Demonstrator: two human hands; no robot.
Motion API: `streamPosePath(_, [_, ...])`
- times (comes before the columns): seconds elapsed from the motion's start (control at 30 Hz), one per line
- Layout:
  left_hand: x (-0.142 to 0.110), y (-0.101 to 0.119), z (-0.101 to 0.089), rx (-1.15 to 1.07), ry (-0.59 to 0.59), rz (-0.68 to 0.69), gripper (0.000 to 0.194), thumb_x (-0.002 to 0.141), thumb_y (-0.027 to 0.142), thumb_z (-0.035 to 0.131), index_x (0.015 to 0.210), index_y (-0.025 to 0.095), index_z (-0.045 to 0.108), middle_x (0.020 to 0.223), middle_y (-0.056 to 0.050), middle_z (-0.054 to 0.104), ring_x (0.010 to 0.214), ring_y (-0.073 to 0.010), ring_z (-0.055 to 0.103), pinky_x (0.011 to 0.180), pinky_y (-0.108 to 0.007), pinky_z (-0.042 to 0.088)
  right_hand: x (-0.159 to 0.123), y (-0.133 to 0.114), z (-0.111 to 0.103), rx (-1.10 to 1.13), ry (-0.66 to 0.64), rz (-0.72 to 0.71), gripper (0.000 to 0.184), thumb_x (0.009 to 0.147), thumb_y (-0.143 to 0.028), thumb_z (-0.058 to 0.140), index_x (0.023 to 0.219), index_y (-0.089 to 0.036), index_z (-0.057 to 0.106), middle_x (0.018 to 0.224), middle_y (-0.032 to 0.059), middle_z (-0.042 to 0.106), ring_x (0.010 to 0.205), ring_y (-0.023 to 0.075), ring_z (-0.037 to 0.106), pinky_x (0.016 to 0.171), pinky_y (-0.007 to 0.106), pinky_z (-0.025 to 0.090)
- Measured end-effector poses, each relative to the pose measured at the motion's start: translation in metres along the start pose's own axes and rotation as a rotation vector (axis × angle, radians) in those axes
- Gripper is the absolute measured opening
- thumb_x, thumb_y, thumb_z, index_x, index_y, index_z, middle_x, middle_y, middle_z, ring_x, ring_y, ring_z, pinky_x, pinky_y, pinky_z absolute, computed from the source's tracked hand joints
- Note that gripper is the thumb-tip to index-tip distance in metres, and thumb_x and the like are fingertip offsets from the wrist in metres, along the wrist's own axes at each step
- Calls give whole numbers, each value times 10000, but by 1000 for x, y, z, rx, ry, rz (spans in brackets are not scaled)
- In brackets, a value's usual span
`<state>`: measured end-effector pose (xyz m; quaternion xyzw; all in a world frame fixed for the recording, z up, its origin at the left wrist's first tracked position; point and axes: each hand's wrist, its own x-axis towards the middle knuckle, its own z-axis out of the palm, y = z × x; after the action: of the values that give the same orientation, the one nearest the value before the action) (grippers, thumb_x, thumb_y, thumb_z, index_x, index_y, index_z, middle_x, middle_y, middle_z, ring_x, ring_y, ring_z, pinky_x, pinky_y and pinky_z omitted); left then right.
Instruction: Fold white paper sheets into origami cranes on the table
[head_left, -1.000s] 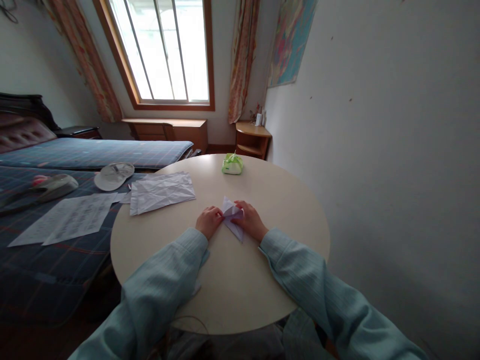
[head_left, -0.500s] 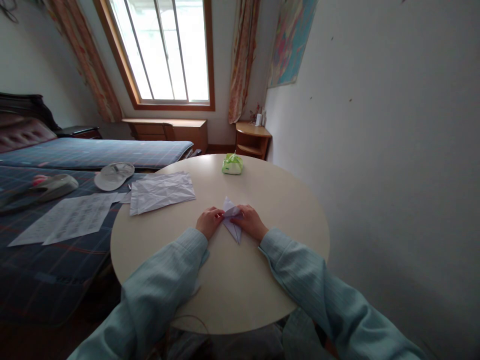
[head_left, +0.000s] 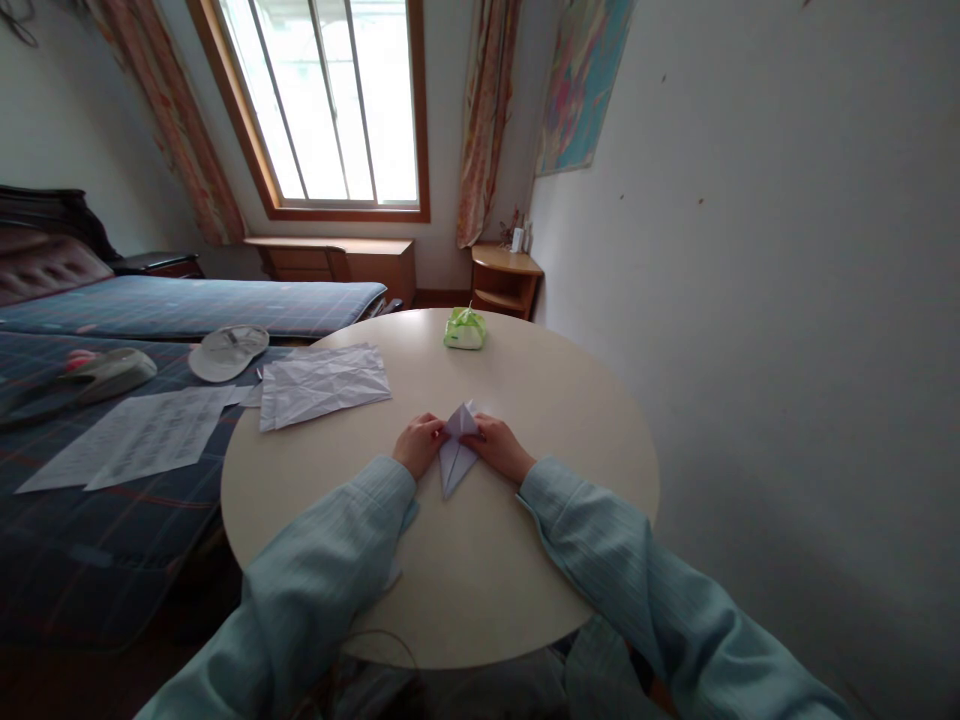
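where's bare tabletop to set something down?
Bare: the table's right side, between right hand and rim; centre-back, between green packet and folded paper; front wedge between the sleeves. Crowded: left-back, under the creased sheets, and mid-table, where left hand and right hold the paper.

Two long sleeves (head_left: 637,550) in pale blue-green cloth, patterned with fine lighter stripes, rise from the lower left and lower right of the frame. The fabric creases softly along the forearms. Each ends in a buttoned-shirt style cuff (head_left: 394,485), loose at the wrist. The hands (head_left: 420,445) are bare. Similar blue-green cloth (head_left: 600,665) shows at bottom, right of centre.
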<state>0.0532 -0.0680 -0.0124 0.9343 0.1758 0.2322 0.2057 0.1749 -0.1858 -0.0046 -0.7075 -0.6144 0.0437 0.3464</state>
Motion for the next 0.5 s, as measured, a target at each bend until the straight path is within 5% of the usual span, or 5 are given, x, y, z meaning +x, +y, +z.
streamPosePath(0.5, [-1,0,1,-18,56,135,103,710,229,567,646,179,632,665,-13,566,685,-119,487,651,-227,397,-1,1,1,36,-1,-50,81,716,-202,552,730,-149,612,753,31,572,685,124,517,633,213,385])
